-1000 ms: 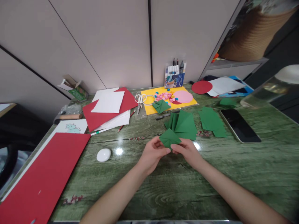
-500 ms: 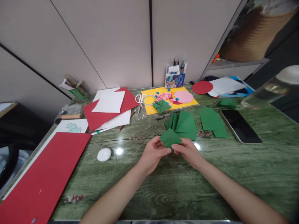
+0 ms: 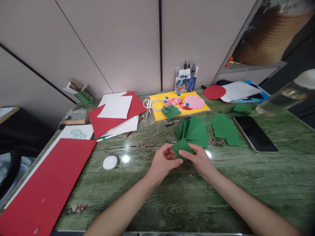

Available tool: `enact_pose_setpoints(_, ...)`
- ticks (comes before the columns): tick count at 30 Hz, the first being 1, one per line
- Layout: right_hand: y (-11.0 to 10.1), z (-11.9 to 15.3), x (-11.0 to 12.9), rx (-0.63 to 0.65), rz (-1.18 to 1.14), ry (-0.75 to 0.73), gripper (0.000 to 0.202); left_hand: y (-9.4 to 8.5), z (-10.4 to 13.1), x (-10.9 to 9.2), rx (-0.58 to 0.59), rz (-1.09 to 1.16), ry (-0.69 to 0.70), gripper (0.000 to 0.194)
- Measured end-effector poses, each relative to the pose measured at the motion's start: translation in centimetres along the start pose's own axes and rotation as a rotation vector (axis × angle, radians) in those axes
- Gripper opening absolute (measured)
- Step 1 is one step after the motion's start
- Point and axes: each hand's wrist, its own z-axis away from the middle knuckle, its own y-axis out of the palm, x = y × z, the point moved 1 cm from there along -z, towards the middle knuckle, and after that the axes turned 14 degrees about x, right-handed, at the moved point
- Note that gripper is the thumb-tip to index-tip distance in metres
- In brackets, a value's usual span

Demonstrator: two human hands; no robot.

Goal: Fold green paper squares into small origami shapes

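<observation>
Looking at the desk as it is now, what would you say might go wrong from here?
The folded green paper sits between the fingertips of the left hand and right hand, so uneven pressure might leave a stray crease.

The green paper pile lies just beyond both hands, so a knuckle could nudge it.

The clear container of liquid is near the phone; a knock might wet it.

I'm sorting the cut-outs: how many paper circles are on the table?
2 clearly: a red circle at the back right and a pink circle on the yellow sheet. A red edge under the pink one may be another, mostly hidden.
</observation>
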Motion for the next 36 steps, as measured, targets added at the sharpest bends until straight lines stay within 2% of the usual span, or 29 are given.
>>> enact_pose_setpoints(4, -0.1, 0.0, 0.3, -0.018, 0.05, -0.017, 0.02, -0.1, -0.1, 0.1, -0.007, -0.071, -0.003, 0.027)
enact_pose_setpoints(7, -0.2, 0.0, 0.8, 0.022, 0.122, -0.016, 0.019, -0.2, -0.2, 0.0, -0.005, -0.094, -0.011, 0.027)
enact_pose_setpoints(9, -0.7, -0.3, 1.0, 0.063, 0.152, -0.005, 0.021, -0.5, -0.3, -0.1, -0.022, -0.11, -0.004, 0.027)
enact_pose_setpoints(11, -1.8, -0.6, 1.2, 0.041, 0.119, -0.001, 0.024, -1.2, -0.6, -0.4, -0.061, -0.129, 0.021, 0.028)
enact_pose_setpoints(13, -3.5, -1.0, 1.3, -0.046, 0.103, -0.048, 0.027, -2.4, -1.1, -0.7, -0.121, -0.165, 0.079, 0.03)
enact_pose_setpoints(15, -5.6, -1.4, 1.3, -0.201, 0.164, -0.109, 0.028, -4.2, -1.6, -1.1, -0.204, -0.226, 0.151, 0.034)
enact_pose_setpoints(18, -8.5, -1.9, 0.9, -0.364, 0.48, -0.15, 0.03, -7.3, -2.5, -1.6, -0.319, -0.423, 0.166, 0.043)
enact_pose_setpoints(21, -10.2, -2.4, 0.6, -0.435, 0.588, -0.188, 0.028, -9.8, -3.2, -1.9, -0.344, -0.501, 0.147, 0.052)
enact_pose_setpoints(23, -10.5, -2.6, 0.4, -0.455, 0.675, -0.202, 0.038, -10.6, -3.4, -2.2, -0.337, -0.561, 0.141, 0.053)
enact_pose_setpoints(26, -10.2, -2.8, 0.2, -0.435, 1.015, -0.164, 0.055, -10.5, -3.1, -2.7, -0.366, -0.662, 0.194, 0.052)
enact_pose_setpoints(29, -9.9, -3.1, -0.2, -0.365, 1.264, -0.122, 0.063, -9.4, -2.5, -3.0, -0.398, -0.944, 0.306, 0.052)
enact_pose_setpoints(32, -9.8, -3.3, -0.4, -0.341, 1.342, -0.114, 0.064, -8.2, -2.1, -2.9, -0.366, -1.278, 0.361, 0.047)
enact_pose_setpoints(36, -9.9, -3.3, 0.0, -0.358, 1.359, -0.131, 0.06, -7.0, -1.8, -2.3, -0.319, -1.43, 0.357, 0.038)
